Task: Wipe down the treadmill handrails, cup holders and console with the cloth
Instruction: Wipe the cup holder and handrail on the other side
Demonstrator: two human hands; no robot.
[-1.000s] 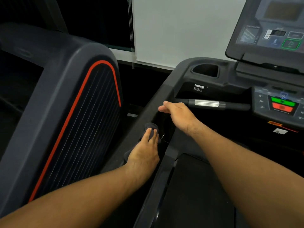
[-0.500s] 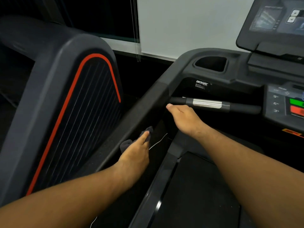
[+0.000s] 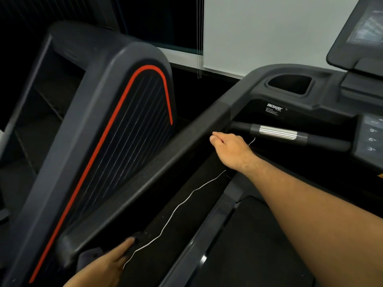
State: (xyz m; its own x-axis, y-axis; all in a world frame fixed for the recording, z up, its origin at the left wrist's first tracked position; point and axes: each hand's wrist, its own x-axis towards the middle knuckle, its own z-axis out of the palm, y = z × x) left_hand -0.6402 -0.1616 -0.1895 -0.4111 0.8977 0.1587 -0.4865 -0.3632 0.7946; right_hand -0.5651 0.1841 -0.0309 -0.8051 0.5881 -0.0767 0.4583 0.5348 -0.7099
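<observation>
**Soft cloth on a hard rail, left hand pressing low**

The left hand [image 3: 112, 264] lies flat with its fingers straight, pressing the dark cloth [image 3: 91, 258] against the inner face of the left handrail [image 3: 165, 156], close to the rail's lower end. The cloth looks thin, limp and light. It would likely bunch under a loose touch, so a flat palm over a folded pad should suit it better than a pinch at one corner. A thin white thread [image 3: 180, 201] runs from near the cloth up toward the right hand [image 3: 230, 148] and could snag. The right hand rests against the rail higher up, just beside the grip bar [image 3: 277, 132]. Its fingers are hidden, so I cannot tell whether they curl or lie straight.

The rail is stiff, matt plastic, sloping up to the cup holder [image 3: 290, 83], a deep pocket that probably needs the cloth pushed in by fingertips. Beyond it are the keypad [image 3: 371, 139] and the console [image 3: 362, 30], likely smooth and best wiped lightly. The belt [image 3: 259, 245] lies below. A neighbouring machine [image 3: 124, 112] with an orange stripe stands to the left, with a pale blind [image 3: 269, 27] behind.
</observation>
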